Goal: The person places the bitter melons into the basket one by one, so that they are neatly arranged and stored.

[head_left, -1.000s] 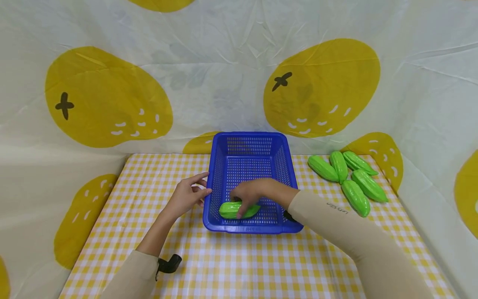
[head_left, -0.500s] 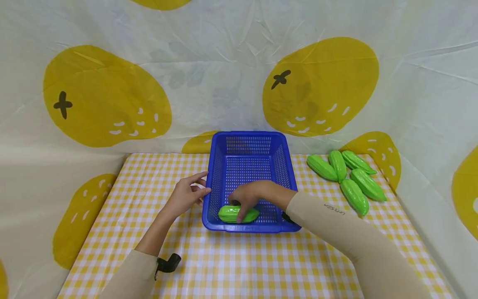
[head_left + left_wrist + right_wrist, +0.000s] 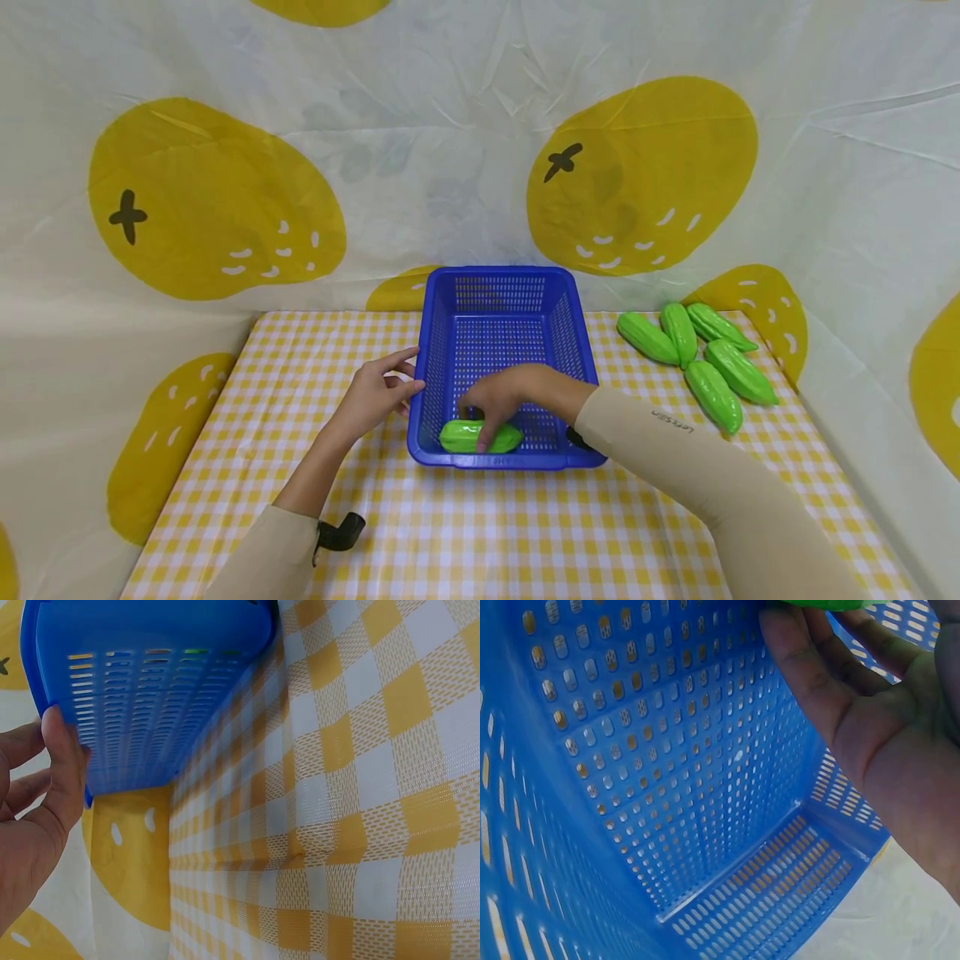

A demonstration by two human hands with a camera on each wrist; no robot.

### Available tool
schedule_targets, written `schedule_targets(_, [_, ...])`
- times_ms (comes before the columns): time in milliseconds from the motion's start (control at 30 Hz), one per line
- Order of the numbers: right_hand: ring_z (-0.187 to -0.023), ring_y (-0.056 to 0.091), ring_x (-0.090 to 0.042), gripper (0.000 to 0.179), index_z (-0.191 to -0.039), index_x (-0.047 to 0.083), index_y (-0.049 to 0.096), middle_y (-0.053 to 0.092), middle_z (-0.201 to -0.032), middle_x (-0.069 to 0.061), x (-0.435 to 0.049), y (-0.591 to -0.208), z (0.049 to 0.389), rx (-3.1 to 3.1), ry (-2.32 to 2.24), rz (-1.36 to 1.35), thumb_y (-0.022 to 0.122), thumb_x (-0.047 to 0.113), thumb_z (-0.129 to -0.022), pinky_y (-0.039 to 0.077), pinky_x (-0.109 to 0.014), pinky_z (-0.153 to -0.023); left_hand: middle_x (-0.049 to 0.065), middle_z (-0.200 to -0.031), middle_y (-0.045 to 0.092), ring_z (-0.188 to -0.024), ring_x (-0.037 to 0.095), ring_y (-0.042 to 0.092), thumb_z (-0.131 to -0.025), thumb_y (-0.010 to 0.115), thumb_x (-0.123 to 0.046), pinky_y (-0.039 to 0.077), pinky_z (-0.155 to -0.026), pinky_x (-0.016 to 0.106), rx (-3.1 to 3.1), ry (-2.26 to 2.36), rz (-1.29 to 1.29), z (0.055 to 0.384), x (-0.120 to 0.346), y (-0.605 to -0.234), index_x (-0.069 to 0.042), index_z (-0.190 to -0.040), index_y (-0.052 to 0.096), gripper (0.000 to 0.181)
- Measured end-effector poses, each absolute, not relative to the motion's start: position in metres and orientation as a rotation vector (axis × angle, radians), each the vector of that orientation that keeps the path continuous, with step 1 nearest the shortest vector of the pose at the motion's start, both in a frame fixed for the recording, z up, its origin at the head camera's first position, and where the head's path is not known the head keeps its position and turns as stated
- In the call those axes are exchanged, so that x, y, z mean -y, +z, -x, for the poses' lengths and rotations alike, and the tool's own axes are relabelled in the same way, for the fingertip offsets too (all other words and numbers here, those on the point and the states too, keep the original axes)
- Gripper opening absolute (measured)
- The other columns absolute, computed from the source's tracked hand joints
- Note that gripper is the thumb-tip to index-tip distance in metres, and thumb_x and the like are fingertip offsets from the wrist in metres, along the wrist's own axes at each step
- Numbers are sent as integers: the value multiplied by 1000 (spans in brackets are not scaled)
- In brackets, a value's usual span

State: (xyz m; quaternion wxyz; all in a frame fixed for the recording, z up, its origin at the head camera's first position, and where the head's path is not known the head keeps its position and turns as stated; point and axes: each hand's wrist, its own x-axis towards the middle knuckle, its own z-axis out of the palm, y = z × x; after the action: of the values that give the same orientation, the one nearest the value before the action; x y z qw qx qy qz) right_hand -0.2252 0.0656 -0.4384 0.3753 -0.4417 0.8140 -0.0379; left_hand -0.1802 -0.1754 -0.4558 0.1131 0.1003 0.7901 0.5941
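A blue plastic basket (image 3: 576, 333) stands on the table, its floor and walls full of slots. Inside, near its front wall, lies a bright green, ridged bitter melon (image 3: 459, 436). My right hand (image 3: 501, 396) reaches in over the right side and grips this melon, thumb on the near side and fingers behind. Only a green edge of the melon (image 3: 836, 604) shows at the top of the right wrist view. My left hand (image 3: 375, 396) touches the basket's left rim from outside, fingers fairly straight; the left wrist view shows fingertips (image 3: 54, 724) right at the rim.
Several more bitter melons (image 3: 712, 396) lie grouped on the table right of the basket. A yellow-and-white checked cloth (image 3: 480, 533) covers the table. Behind hangs a pale curtain (image 3: 435, 167) printed with big yellow fruits, close to the basket's back.
The bitter melon in my right hand has shifted slightly toward the basket's front wall. My left hand has kept its place at the rim.
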Motion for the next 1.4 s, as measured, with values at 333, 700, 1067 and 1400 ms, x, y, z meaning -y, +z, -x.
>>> schedule_targets(333, [-102, 64, -8, 54, -128, 11, 66, 70, -116, 0, -69, -437, 228, -2053, -171, 1098, 84, 41, -87, 57, -21, -91, 25, -119, 60, -71, 13, 69, -96, 72, -3, 66, -65, 55, -2320, 1735, -304, 180, 176, -456, -4, -152, 50, 60])
schedule_targets(700, [-105, 65, -10, 56, -131, 11, 66, 70, -118, -1, -69, -438, 227, -2047, -168, 1097, 84, 41, -87, 57, -22, -93, 25, -117, 61, -70, 13, 69, -96, 72, -2, 64, -66, 60, -2328, 1741, -319, 178, 174, -453, -2, -152, 50, 60])
schedule_targets(1067, [-113, 66, -13, 63, -142, 12, 59, 71, -124, -6, -77, -416, 233, -2068, -195, 1036, 80, 42, -91, 56, -30, -104, 24, -117, 61, -69, 14, 68, -96, 72, -3, 64, -67, 59, -2325, 1738, -292, 179, 174, -454, -4, -152, 51, 60])
schedule_targets(1400, [-115, 65, -17, 56, -140, 17, 61, 70, -127, -8, -101, -386, 239, -2169, -307, 1048, 78, 41, -93, 57, -35, -104, 25, -117, 62, -69, 14, 68, -96, 72, -2, 66, -65, 55, -2324, 1736, -275, 180, 174, -454, -3, -152, 50, 60])
